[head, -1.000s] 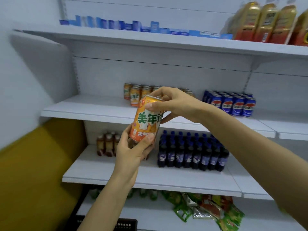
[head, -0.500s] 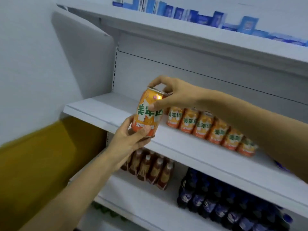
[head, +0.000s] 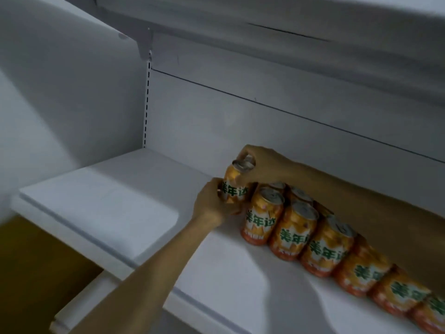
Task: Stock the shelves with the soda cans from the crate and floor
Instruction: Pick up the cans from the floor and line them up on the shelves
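An orange soda can (head: 237,186) with green lettering is held by both hands at the left end of a row of matching orange cans (head: 295,231) on the white shelf (head: 115,208). My left hand (head: 212,203) grips its lower body from the left. My right hand (head: 260,166) pinches its top rim from behind and the right, the arm reaching over the back cans. The can leans slightly left; its base is hidden behind my left hand, so whether it touches the shelf is unclear.
The row of cans runs to the lower right edge of view, two deep at its left end. A white upper shelf (head: 289,22) overhangs close above. The side panel (head: 72,92) closes the left. A yellow surface (head: 36,273) lies below left.
Both hands have carried the can forward and down onto the shelf level, beside the row's left end. The view has moved in close, and the lower shelves have dropped out of sight.
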The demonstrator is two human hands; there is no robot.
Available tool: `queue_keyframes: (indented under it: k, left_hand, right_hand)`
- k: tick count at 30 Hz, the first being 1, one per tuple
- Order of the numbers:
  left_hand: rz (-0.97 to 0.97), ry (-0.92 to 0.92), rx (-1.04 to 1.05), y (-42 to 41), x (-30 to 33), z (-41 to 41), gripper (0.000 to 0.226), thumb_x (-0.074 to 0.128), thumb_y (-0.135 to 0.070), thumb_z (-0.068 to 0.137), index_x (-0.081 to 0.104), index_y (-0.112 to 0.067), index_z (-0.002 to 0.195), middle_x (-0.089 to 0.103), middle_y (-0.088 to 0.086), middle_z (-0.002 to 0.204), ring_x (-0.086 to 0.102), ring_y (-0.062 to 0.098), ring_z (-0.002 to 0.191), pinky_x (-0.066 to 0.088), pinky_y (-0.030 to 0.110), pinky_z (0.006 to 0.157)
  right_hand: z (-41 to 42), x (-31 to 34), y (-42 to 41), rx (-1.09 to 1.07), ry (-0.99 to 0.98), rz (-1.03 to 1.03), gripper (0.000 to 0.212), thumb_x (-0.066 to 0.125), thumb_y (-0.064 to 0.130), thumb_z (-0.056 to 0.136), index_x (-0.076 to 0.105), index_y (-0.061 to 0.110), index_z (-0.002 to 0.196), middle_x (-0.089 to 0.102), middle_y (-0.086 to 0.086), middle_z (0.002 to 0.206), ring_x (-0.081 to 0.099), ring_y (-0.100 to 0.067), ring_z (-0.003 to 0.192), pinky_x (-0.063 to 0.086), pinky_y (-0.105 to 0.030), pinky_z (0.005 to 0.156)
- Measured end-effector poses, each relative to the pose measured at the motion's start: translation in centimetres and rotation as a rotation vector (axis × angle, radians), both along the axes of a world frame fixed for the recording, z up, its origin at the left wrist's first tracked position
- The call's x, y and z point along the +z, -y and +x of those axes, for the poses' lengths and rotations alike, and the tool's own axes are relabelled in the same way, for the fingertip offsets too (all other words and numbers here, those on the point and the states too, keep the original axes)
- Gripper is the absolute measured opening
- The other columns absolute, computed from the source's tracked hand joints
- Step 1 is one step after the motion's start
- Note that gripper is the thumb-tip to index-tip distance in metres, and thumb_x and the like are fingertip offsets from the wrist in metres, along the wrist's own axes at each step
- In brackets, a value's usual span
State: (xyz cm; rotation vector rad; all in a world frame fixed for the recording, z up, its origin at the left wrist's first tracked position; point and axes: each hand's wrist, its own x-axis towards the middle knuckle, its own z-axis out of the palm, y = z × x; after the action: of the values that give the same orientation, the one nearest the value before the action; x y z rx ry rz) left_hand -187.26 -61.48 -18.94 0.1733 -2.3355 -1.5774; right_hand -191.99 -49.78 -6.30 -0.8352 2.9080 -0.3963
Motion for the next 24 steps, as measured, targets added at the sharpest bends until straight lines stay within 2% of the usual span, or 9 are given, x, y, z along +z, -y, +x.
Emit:
queue_keyframes:
  k: [3, 6, 12, 15, 18, 20, 22, 24]
  left_hand:
    - [-0.047, 0.009, -0.029, -0.5, -0.9, -1.5, 0.057, 0.083, -0.034, 0.067, 0.060, -0.021, 0.118, 0.066, -0.004, 0.108, 0.060, 0.013, 0.092, 0.042, 0.021, 0.074]
    - [-0.023, 0.025, -0.049, -0.6, -1.5, -2.3, 0.055, 0.081, -0.032, 0.068, 0.061, -0.023, 0.118, 0.068, -0.004, 0.109, 0.061, 0.012, 0.093, 0.042, 0.017, 0.073]
    - [-0.095, 0.074, -0.060, -1.0, -1.2, -2.8, 0.056, 0.078, -0.032, 0.073, 0.057, -0.020, 0.123, 0.067, 0.000, 0.112, 0.062, 0.015, 0.099, 0.042, 0.021, 0.078]
    - [-0.106, 0.106, -0.087, -1.3, -0.7, -2.4, 0.055, 0.076, -0.025, 0.077, 0.054, -0.015, 0.125, 0.065, 0.005, 0.118, 0.061, 0.022, 0.106, 0.047, 0.027, 0.085]
    - [-0.145, 0.109, -0.081, -1.8, 0.3, -1.5, 0.051, 0.069, -0.022, 0.083, 0.049, -0.011, 0.128, 0.060, 0.010, 0.125, 0.057, 0.027, 0.113, 0.044, 0.028, 0.088]
    - [-0.195, 0.142, -0.088, -1.9, 1.3, -0.1, 0.062, 0.069, -0.026, 0.084, 0.042, -0.010, 0.137, 0.051, 0.010, 0.137, 0.049, 0.027, 0.124, 0.039, 0.028, 0.093]
    - [-0.243, 0.170, -0.092, -1.5, 2.3, 1.8, 0.085, 0.073, -0.035, 0.081, 0.026, -0.011, 0.148, 0.035, 0.007, 0.151, 0.036, 0.025, 0.137, 0.032, 0.032, 0.106]
    - [-0.306, 0.135, -0.086, -1.0, 3.3, 4.0, 0.094, 0.074, -0.039, 0.080, 0.017, -0.013, 0.151, 0.027, 0.007, 0.155, 0.029, 0.024, 0.141, 0.029, 0.035, 0.112]
  right_hand:
    - [-1.9, -1.5, -0.9, -0.052, -0.014, 0.034, 0.061, 0.082, 0.044, 0.065, 0.054, 0.023, 0.115, 0.058, 0.000, 0.115, 0.058, -0.019, 0.099, 0.052, -0.042, 0.088]
    - [-2.9, -2.2, -0.8, -0.051, -0.080, 0.075, 0.064, 0.080, 0.054, 0.062, 0.057, 0.025, 0.114, 0.060, 0.002, 0.112, 0.058, -0.019, 0.098, 0.049, -0.043, 0.090]
    - [-3.5, -2.9, -0.8, -0.060, -0.203, 0.149, 0.061, 0.071, 0.058, 0.073, 0.059, 0.025, 0.122, 0.061, 0.001, 0.118, 0.055, -0.022, 0.108, 0.032, -0.040, 0.093]
    - [-2.9, -3.3, -0.8, -0.082, -0.259, 0.169, 0.058, 0.067, 0.057, 0.077, 0.057, 0.023, 0.123, 0.062, -0.001, 0.119, 0.055, -0.024, 0.108, 0.031, -0.041, 0.094]
    - [-1.6, -3.0, -0.9, -0.092, -0.351, 0.252, 0.060, 0.063, 0.058, 0.080, 0.053, 0.018, 0.124, 0.059, -0.005, 0.118, 0.053, -0.026, 0.107, 0.033, -0.040, 0.092]
    - [-0.4, -2.2, -1.6, -0.113, -0.398, 0.252, 0.063, 0.060, 0.057, 0.082, 0.048, 0.016, 0.128, 0.055, -0.008, 0.122, 0.050, -0.028, 0.111, 0.035, -0.040, 0.092]
    - [1.3, -1.4, -2.8, -0.140, -0.412, 0.205, 0.067, 0.059, 0.058, 0.083, 0.045, 0.017, 0.133, 0.053, -0.010, 0.127, 0.050, -0.028, 0.114, 0.037, -0.039, 0.093]
    - [3.7, -0.5, -4.2, -0.169, -0.398, 0.150, 0.071, 0.059, 0.059, 0.083, 0.041, 0.017, 0.137, 0.050, -0.010, 0.132, 0.049, -0.028, 0.118, 0.038, -0.039, 0.094]
